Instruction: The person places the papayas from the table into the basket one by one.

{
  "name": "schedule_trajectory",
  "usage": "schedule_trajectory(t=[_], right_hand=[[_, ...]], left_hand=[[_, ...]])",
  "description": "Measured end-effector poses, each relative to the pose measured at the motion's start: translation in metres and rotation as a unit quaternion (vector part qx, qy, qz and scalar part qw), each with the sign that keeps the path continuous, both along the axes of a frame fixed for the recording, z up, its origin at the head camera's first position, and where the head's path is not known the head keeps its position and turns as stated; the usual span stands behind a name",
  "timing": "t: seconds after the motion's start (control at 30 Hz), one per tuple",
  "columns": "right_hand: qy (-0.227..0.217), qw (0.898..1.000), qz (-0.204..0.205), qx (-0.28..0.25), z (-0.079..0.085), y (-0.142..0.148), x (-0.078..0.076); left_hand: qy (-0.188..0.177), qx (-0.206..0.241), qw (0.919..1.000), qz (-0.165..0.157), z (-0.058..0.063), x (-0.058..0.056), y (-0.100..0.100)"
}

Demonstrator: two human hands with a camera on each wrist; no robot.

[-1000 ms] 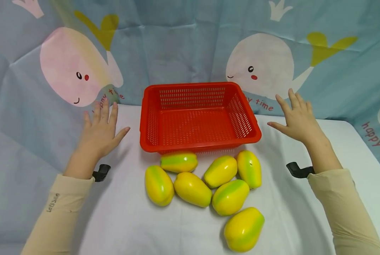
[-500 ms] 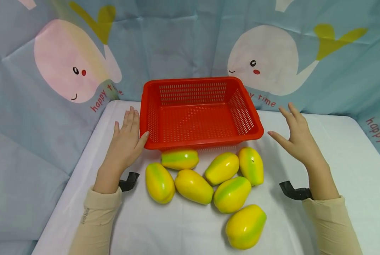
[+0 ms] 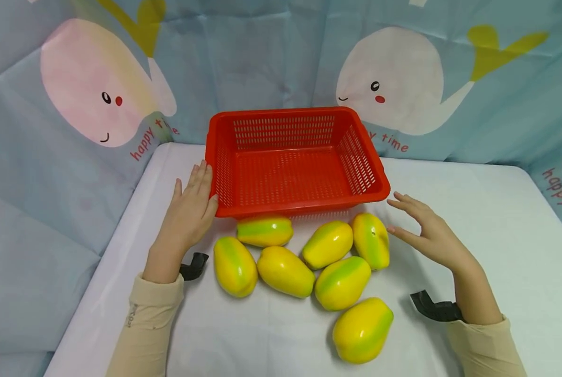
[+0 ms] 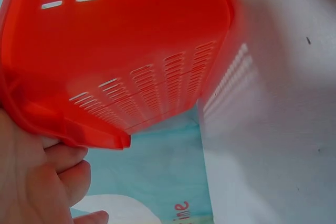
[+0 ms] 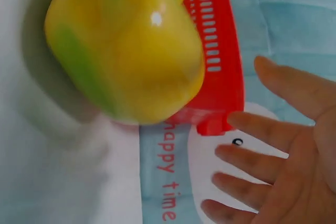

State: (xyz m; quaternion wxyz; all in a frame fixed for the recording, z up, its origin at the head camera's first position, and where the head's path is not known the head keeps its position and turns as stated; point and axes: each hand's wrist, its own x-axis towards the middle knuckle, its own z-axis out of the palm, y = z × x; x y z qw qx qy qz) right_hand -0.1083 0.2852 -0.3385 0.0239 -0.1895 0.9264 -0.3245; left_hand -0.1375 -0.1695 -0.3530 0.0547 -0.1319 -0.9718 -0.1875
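Observation:
A red plastic basket (image 3: pixel 285 178) with slotted walls stands at the back, nothing inside it. My left hand (image 3: pixel 188 209) rests against its left rim, fingers extended along the outer side and thumb at the front left corner. In the left wrist view, the fingers (image 4: pixel 68 166) lie just under the basket rim (image 4: pixel 100 142). My right hand (image 3: pixel 431 233) hovers near the basket's front right corner with fingers spread. The rightmost yellow-green papaya (image 3: pixel 371 241) is just left of its thumb; the right wrist view shows a papaya (image 5: pixel 131 51) large beside the open palm (image 5: pixel 299 177).
Several more papayas lie in front of the basket, among them one at the left (image 3: pixel 235 267) and one nearest the body (image 3: pixel 363 330). All are on a white-covered table (image 3: pixel 243 340). Behind hangs a blue curtain (image 3: pixel 262 57) with whale prints.
My left hand has moved right from beside the basket onto its left rim. My right hand has come down and left toward the front right corner. The papayas keep their places.

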Motion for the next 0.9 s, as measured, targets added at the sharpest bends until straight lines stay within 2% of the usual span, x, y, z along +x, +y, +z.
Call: schedule_trajectory(t=[0.27, 0.7, 0.9], right_hand=[[-0.074, 0.997, 0.022, 0.010, -0.007, -0.003, -0.007], [-0.082, 0.995, 0.042, 0.030, -0.016, -0.009, -0.017], [-0.095, 0.994, 0.021, 0.044, -0.017, -0.006, -0.019]], left_hand=[[-0.007, 0.012, 0.9999, -0.003, -0.001, -0.003, -0.003], [-0.017, 0.027, 0.9995, 0.004, -0.004, -0.004, -0.002], [-0.021, 0.028, 0.9994, 0.003, -0.006, -0.004, 0.000]])
